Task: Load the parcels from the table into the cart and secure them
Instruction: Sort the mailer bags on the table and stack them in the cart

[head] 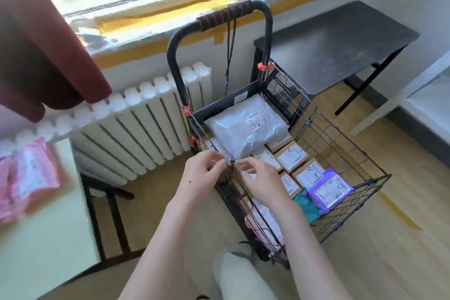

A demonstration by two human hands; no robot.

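A black wire cart (341,153) stands on the floor with several parcels inside: a grey poly mailer (243,126) on top at the back, brown boxes (292,156) with labels, a purple mailer (328,190), a teal one (305,204) and a pink one (265,221). My left hand (202,175) and my right hand (260,180) meet at the cart's near-left rim, fingers curled and pinching a thin dark cord (230,165) there. Another dark cord (230,48) hangs from the cart handle (226,14).
A pink parcel (26,178) lies on the pale table (48,238) at the left. A white radiator (136,124) runs behind the cart under the window. A dark table (336,41) stands at the back right. Red curtain (43,56) hangs upper left.
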